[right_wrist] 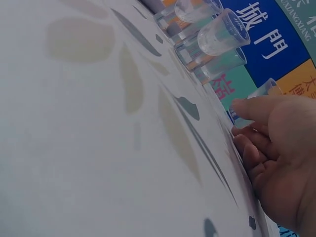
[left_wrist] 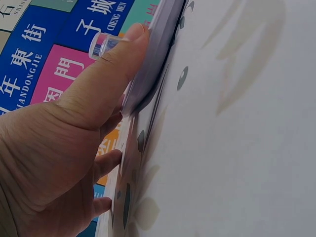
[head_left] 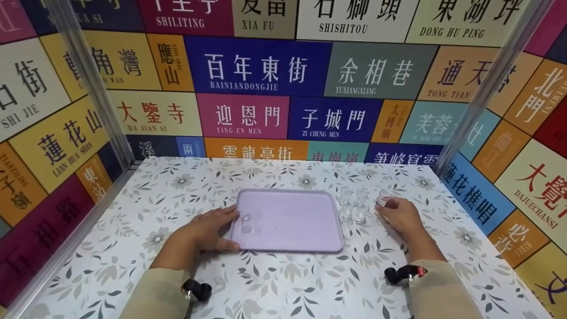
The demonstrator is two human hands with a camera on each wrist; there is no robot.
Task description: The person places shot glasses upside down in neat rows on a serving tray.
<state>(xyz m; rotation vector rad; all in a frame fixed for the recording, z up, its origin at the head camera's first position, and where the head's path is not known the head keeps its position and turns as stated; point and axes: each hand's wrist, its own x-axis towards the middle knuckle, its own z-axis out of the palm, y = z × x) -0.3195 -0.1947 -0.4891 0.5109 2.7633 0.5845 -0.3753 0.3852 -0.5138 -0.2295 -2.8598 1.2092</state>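
Note:
A lilac tray lies on the table. My left hand is spread along its left side, fingertips at the rim and thumb by the near corner. In the left wrist view, the thumb lies against the tray's edge. One small clear glass stands on the tray near that hand. To the right of the tray, my right hand pinches another small clear glass between thumb and fingers, low over the tabletop. The right wrist view shows this glass partly hidden behind the thumb.
Several small clear glasses stand close together between the tray and my right hand; in the right wrist view some glasses look stacked. The table has a leaf-patterned cover. Panels with place names stand behind and at both sides.

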